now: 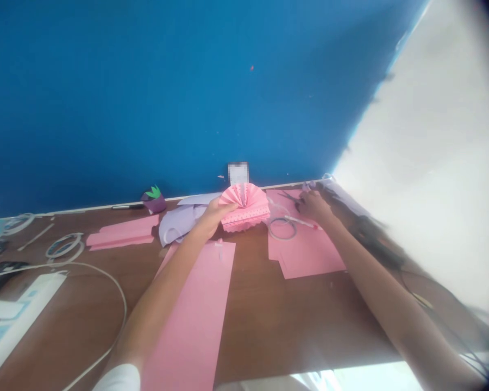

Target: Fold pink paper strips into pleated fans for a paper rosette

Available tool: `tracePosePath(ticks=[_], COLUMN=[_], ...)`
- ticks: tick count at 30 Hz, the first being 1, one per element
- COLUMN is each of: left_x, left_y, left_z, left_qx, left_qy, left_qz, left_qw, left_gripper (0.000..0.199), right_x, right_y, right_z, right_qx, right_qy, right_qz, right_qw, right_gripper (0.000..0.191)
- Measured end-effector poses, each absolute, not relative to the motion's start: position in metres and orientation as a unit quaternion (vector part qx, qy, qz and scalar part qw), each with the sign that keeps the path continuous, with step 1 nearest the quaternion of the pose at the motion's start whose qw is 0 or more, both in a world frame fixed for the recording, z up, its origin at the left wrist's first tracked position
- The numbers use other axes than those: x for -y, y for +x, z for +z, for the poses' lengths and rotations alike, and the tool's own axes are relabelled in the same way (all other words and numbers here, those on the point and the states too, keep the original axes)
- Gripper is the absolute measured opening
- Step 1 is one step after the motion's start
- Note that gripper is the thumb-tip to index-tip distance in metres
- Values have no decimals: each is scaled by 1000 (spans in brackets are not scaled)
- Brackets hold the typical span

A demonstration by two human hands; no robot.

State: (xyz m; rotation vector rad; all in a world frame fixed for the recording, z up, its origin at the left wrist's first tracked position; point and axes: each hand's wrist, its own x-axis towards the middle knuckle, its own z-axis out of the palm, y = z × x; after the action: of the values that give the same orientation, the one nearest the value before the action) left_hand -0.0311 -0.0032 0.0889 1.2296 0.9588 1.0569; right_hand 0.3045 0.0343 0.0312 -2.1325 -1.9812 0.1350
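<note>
My left hand [215,217] is closed round a pleated pink paper fan [244,209], its folds spread in a half circle at the top and a patterned band below. At the back right my right hand [313,207] has its fingers closed on the handle end of a pair of scissors [288,196]. The blades point left over pink paper sheets [309,255]. Just below that hand lies a white pen [300,222] with a red end, beside a grey ring [282,229].
A long pink sheet [199,304] lies under my left forearm, with lilac paper [175,224] behind it. Farther left are folded pink paper [122,232], a small purple pot [155,202], a white cable [120,293] and a power strip [20,320]. A blue wall [167,98] rises behind.
</note>
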Motion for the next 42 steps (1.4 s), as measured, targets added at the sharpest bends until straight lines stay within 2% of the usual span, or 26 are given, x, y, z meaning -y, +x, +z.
tracePosePath(ticks=[5,10,13,17,20,22,26,29,32,34,36,39,42], left_x=[4,6,9,12,13,13,16,17,17,17,17,22,28], left_y=[-28,-23,-20,-15,-10,-8,-4,-2,-2,-3,-4,-3,0], left_z=[86,87,89,89,86,84,83,83,83,84,86,90,93], left_qx=[-397,-386,-380,-374,-381,-380,-372,-362,-372,-377,-384,-409,-439], left_qy=[526,516,485,451,429,421,412,411,410,415,429,454,471], left_qz=[462,519,542,573,599,615,637,642,648,662,674,672,653], left_qw=[593,562,571,573,559,549,535,537,524,498,463,418,400], left_gripper=[49,50,48,49,56,58,56,54,55,55,52,41,34], right_x=[-39,-37,-31,-24,-20,-18,-13,-6,4,12,21,34,43], right_y=[307,303,295,283,274,268,255,245,237,235,234,232,226], right_z=[25,22,27,43,57,65,76,85,98,110,121,133,138], right_qx=[669,675,685,680,690,703,690,661,652,680,722,794,827], right_qy=[-736,-731,-717,-701,-681,-664,-616,-506,-438,-427,-455,-489,-503], right_qz=[11,-31,-89,-173,-171,-116,93,304,367,350,246,76,-25], right_qw=[101,92,95,132,176,225,369,463,498,483,461,353,249], right_gripper=[43,41,40,37,35,29,25,39,48,50,39,34,39])
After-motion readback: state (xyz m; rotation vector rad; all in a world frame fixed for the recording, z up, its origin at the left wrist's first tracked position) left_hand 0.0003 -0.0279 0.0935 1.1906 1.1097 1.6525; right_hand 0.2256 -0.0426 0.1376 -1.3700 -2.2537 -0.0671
